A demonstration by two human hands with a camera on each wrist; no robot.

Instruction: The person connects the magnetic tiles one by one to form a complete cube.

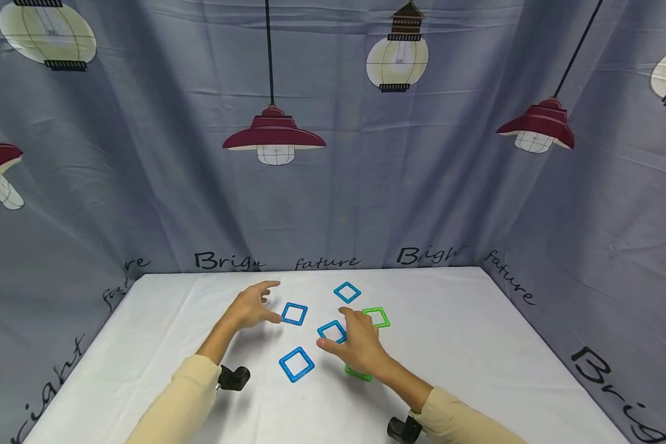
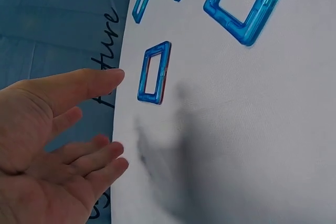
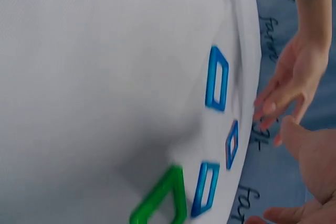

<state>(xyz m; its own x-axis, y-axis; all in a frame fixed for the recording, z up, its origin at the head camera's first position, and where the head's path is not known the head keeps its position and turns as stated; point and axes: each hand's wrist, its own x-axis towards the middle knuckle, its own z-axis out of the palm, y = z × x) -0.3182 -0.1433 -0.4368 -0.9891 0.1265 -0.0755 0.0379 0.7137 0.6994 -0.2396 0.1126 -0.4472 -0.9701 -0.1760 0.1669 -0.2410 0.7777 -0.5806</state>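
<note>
My left hand [image 1: 251, 308] hovers with thumb and fingers spread beside a blue square frame [image 1: 304, 316]. In the left wrist view a gap shows between its thumb and that frame [image 2: 166, 72]. My right hand [image 1: 363, 345] reaches over the middle blue square frame [image 1: 327, 325], its thumb and forefinger held apart on either side and nothing gripped. Partly covered by the right hand are an upper green frame [image 1: 385, 316] and a lower green frame [image 1: 359, 374]. Other blue frames lie at the back [image 1: 354, 287] and the front [image 1: 308, 357].
A white cloth [image 1: 477, 370] covers the table. Behind and beside it hangs a grey-blue curtain [image 1: 333, 209] printed with lamps and lettering. Black wrist cameras sit on the left sleeve [image 1: 234, 378] and right sleeve [image 1: 404, 429].
</note>
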